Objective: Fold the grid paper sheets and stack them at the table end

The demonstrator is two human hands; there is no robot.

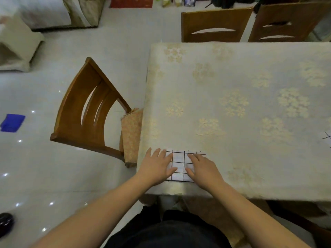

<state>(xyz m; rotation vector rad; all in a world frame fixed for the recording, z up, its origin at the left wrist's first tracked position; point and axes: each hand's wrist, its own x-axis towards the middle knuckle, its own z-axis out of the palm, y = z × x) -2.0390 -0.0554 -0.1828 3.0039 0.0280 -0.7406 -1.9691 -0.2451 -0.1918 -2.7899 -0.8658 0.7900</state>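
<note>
We see a table point(250, 108) under a pale floral tablecloth point(232, 77). At its near left corner lies a folded grid paper sheet point(180, 166); another grid sheet point(327, 138) peeks in at the right edge.

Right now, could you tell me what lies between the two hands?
In the head view, only the grid paper shows between the left hand and right hand.

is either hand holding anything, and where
Nothing is gripped: the left hand and right hand press flat on the grid paper, one on each side.
</note>
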